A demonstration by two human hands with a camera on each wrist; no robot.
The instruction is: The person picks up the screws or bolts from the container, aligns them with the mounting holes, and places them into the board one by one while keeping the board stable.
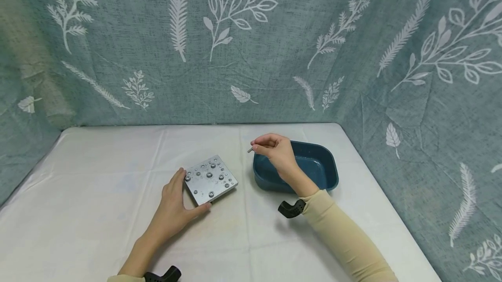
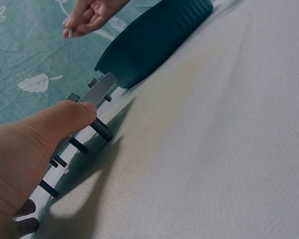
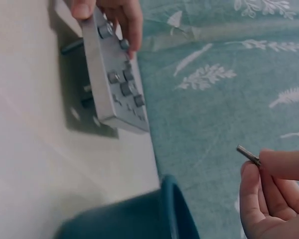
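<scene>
My left hand (image 1: 174,210) grips a square metal plate (image 1: 201,186) by its edge, with the thumb on the near side and the fingers on the left side. Several socket-head screws stand in the plate's top, among small holes. Their threaded shanks (image 2: 100,129) stick out below it, over a shadow on the cloth. Between thumb and fingertips, my right hand (image 1: 277,153) pinches a small screw (image 3: 248,155), thin shank pointing outward; its head is hidden by the fingers. This hand is above the left side of a dark blue bin (image 1: 333,173).
A white cloth (image 1: 98,186) covers the table. Grey-green curtains (image 1: 157,86) with white leaf prints hang behind the table and along its sides. Inside the bin, the part that shows is bare blue floor.
</scene>
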